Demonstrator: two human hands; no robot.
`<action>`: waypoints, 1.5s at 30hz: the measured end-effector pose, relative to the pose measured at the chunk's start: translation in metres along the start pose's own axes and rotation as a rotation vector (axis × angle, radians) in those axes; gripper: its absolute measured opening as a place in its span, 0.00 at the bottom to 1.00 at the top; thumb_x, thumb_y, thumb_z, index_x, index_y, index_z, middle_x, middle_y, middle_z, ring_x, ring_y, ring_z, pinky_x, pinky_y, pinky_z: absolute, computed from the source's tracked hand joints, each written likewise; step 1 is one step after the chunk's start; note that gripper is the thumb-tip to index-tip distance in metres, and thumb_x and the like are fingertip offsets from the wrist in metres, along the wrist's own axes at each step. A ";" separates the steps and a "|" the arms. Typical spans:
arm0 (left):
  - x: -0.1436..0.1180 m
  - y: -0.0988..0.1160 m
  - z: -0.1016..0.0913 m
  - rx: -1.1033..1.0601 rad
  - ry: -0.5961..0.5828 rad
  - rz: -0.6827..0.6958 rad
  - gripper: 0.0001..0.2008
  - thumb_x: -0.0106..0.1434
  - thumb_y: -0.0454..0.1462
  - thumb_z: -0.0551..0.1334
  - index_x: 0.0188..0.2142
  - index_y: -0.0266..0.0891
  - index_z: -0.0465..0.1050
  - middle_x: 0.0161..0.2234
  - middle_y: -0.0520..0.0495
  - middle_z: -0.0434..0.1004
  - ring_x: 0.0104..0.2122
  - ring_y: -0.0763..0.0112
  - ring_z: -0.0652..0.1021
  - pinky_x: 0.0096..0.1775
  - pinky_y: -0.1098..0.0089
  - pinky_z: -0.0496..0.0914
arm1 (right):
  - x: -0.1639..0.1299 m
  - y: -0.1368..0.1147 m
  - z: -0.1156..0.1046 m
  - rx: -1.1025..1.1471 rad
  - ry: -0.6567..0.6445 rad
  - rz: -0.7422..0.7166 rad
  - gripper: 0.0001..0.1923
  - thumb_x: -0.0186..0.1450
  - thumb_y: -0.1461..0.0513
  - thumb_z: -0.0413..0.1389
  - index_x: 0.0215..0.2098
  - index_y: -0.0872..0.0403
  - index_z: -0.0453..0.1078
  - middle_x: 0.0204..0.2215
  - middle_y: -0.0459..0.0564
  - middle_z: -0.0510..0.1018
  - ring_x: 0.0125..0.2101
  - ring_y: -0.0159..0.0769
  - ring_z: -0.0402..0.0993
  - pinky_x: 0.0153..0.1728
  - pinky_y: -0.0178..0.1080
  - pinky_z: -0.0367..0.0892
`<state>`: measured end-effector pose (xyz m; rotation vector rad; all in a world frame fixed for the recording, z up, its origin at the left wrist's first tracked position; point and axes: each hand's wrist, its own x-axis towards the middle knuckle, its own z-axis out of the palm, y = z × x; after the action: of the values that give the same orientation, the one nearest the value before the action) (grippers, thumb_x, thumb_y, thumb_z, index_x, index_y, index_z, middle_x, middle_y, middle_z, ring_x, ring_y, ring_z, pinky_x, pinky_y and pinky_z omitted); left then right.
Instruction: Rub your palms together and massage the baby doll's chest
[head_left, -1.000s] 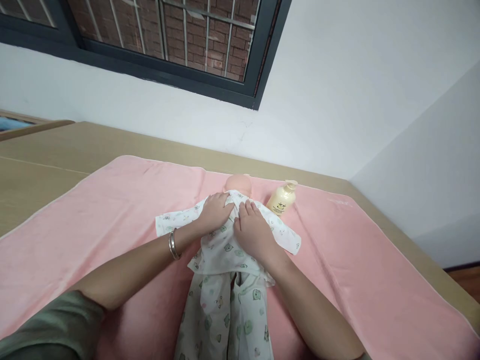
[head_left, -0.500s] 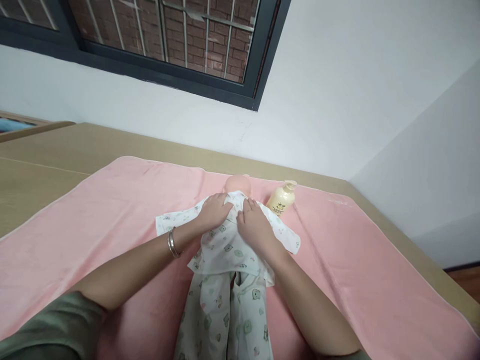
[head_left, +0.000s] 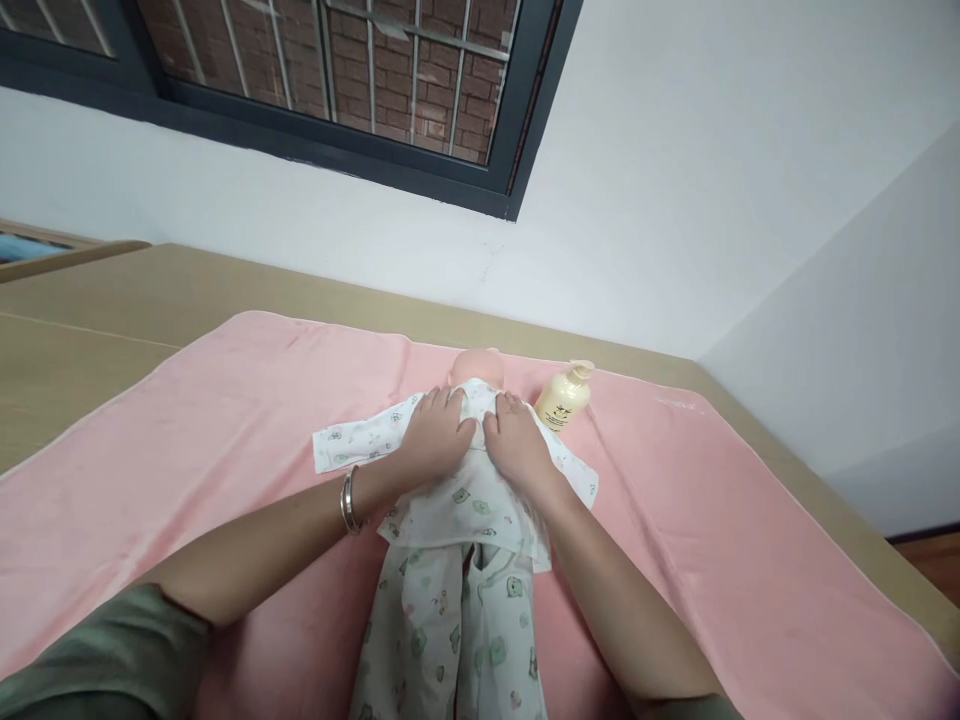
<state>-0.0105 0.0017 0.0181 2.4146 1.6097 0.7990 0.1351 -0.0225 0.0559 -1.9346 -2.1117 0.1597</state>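
Both hands, left (head_left: 439,440) and right (head_left: 517,445), press flat and open on the doll's top (head_left: 457,495); the doll's head (head_left: 474,366) lies just beyond the fingertips, its legs trailing toward the person.

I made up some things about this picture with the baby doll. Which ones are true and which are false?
1. Both hands rest on the doll's chest. True: the left hand and the right hand lie flat on the doll's printed top.
2. The yellow bottle lies by the doll's feet. False: it sits beside the doll's head.
3. The doll lies on a pink towel. True.
4. The bracelet is on the right wrist. False: it is on the left wrist.
5. The doll's trousers are plain blue. False: they are white with small printed pictures.
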 end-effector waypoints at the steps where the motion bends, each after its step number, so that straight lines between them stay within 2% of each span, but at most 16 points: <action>1: 0.006 -0.004 -0.002 -0.032 -0.024 -0.029 0.19 0.68 0.38 0.49 0.53 0.34 0.70 0.51 0.34 0.77 0.53 0.51 0.74 0.56 0.53 0.67 | -0.006 -0.007 0.001 -0.026 -0.008 -0.005 0.30 0.73 0.61 0.40 0.67 0.71 0.57 0.67 0.70 0.62 0.69 0.51 0.55 0.68 0.49 0.51; 3: 0.014 -0.010 -0.004 -0.079 -0.052 -0.064 0.16 0.68 0.37 0.48 0.47 0.37 0.71 0.46 0.38 0.79 0.49 0.54 0.76 0.53 0.56 0.69 | -0.017 -0.018 0.001 -0.065 -0.026 -0.027 0.31 0.73 0.61 0.41 0.69 0.73 0.54 0.69 0.71 0.59 0.70 0.53 0.51 0.69 0.51 0.49; 5: 0.017 -0.013 -0.003 -0.090 -0.051 -0.068 0.15 0.67 0.37 0.49 0.46 0.37 0.71 0.45 0.38 0.79 0.48 0.54 0.77 0.52 0.56 0.70 | -0.021 -0.022 -0.001 -0.071 -0.039 -0.059 0.30 0.73 0.61 0.41 0.68 0.73 0.56 0.69 0.71 0.58 0.71 0.53 0.50 0.69 0.52 0.48; 10: 0.011 -0.010 0.003 -0.077 0.000 -0.050 0.19 0.69 0.40 0.50 0.53 0.34 0.70 0.49 0.36 0.78 0.52 0.51 0.75 0.56 0.54 0.68 | -0.002 0.001 -0.003 0.054 -0.036 -0.050 0.27 0.74 0.61 0.40 0.65 0.64 0.63 0.67 0.64 0.65 0.68 0.48 0.58 0.68 0.47 0.52; 13: 0.008 -0.008 0.005 -0.068 0.030 -0.045 0.20 0.70 0.40 0.50 0.56 0.34 0.69 0.52 0.36 0.77 0.54 0.52 0.74 0.57 0.54 0.67 | 0.008 0.012 0.003 0.062 0.003 -0.022 0.27 0.75 0.58 0.41 0.66 0.65 0.62 0.67 0.64 0.65 0.68 0.48 0.57 0.68 0.48 0.50; 16: 0.008 -0.008 0.005 -0.066 0.038 -0.041 0.20 0.70 0.40 0.50 0.56 0.35 0.69 0.52 0.37 0.77 0.54 0.53 0.74 0.58 0.54 0.67 | 0.010 0.014 0.007 0.048 0.043 -0.054 0.26 0.75 0.59 0.40 0.64 0.65 0.63 0.65 0.64 0.67 0.65 0.48 0.61 0.67 0.48 0.50; 20: 0.002 -0.001 0.002 -0.020 0.071 -0.025 0.21 0.71 0.39 0.49 0.57 0.32 0.68 0.56 0.32 0.73 0.57 0.50 0.72 0.59 0.52 0.66 | 0.010 0.017 0.001 0.085 0.045 -0.088 0.22 0.74 0.58 0.43 0.58 0.60 0.69 0.58 0.60 0.74 0.60 0.46 0.67 0.63 0.45 0.56; 24: -0.010 0.009 0.000 0.041 0.071 0.071 0.21 0.71 0.39 0.49 0.57 0.31 0.67 0.58 0.30 0.71 0.58 0.47 0.70 0.59 0.49 0.64 | 0.014 0.025 -0.006 0.147 -0.004 -0.080 0.21 0.72 0.54 0.46 0.55 0.55 0.70 0.53 0.57 0.78 0.55 0.46 0.71 0.58 0.45 0.63; 27: -0.009 0.009 -0.002 0.051 0.045 0.062 0.20 0.70 0.40 0.50 0.56 0.31 0.68 0.58 0.30 0.71 0.59 0.46 0.69 0.60 0.48 0.63 | 0.009 0.019 -0.005 0.085 -0.005 -0.056 0.25 0.73 0.56 0.44 0.61 0.61 0.66 0.61 0.62 0.72 0.62 0.50 0.65 0.63 0.49 0.57; 29: -0.001 0.004 -0.005 0.011 0.001 0.024 0.19 0.70 0.40 0.51 0.54 0.33 0.69 0.56 0.32 0.73 0.58 0.48 0.72 0.59 0.51 0.64 | 0.001 0.007 -0.003 0.011 -0.006 -0.039 0.28 0.73 0.58 0.42 0.67 0.66 0.60 0.66 0.66 0.65 0.67 0.52 0.58 0.67 0.52 0.51; 31: 0.010 -0.003 -0.011 -0.058 -0.064 -0.005 0.17 0.70 0.40 0.50 0.51 0.35 0.71 0.52 0.35 0.77 0.55 0.52 0.74 0.57 0.54 0.67 | -0.008 -0.006 -0.001 -0.038 -0.022 -0.050 0.30 0.74 0.60 0.41 0.69 0.69 0.56 0.68 0.69 0.61 0.69 0.54 0.55 0.68 0.52 0.49; 35: 0.019 -0.010 -0.016 -0.084 -0.146 -0.015 0.17 0.70 0.41 0.49 0.49 0.35 0.72 0.50 0.36 0.79 0.51 0.54 0.77 0.54 0.58 0.69 | -0.018 -0.017 -0.003 -0.027 -0.039 -0.090 0.29 0.73 0.62 0.41 0.68 0.71 0.58 0.68 0.70 0.60 0.70 0.52 0.52 0.69 0.49 0.48; 37: 0.011 -0.005 -0.012 0.002 -0.107 0.001 0.19 0.71 0.40 0.49 0.52 0.32 0.71 0.52 0.33 0.77 0.53 0.51 0.76 0.56 0.54 0.67 | -0.012 -0.010 -0.006 0.034 -0.046 -0.079 0.28 0.73 0.62 0.42 0.66 0.68 0.61 0.68 0.68 0.61 0.69 0.50 0.54 0.69 0.48 0.50; 42: -0.021 0.017 0.002 0.175 0.099 0.048 0.25 0.71 0.39 0.49 0.62 0.27 0.63 0.62 0.27 0.68 0.64 0.44 0.67 0.61 0.47 0.61 | 0.012 0.019 -0.008 0.153 -0.037 -0.042 0.23 0.74 0.58 0.43 0.59 0.63 0.69 0.63 0.64 0.70 0.64 0.47 0.64 0.65 0.46 0.56; 45: -0.021 0.018 -0.002 0.172 0.088 0.044 0.23 0.70 0.39 0.51 0.61 0.28 0.64 0.61 0.28 0.70 0.63 0.45 0.68 0.60 0.48 0.63 | 0.013 0.019 -0.005 0.106 -0.030 -0.012 0.26 0.75 0.58 0.42 0.62 0.66 0.65 0.65 0.67 0.67 0.66 0.48 0.61 0.66 0.47 0.53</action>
<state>-0.0023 -0.0248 0.0192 2.5737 1.7299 0.8167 0.1536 -0.0081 0.0574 -1.8704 -2.0885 0.2945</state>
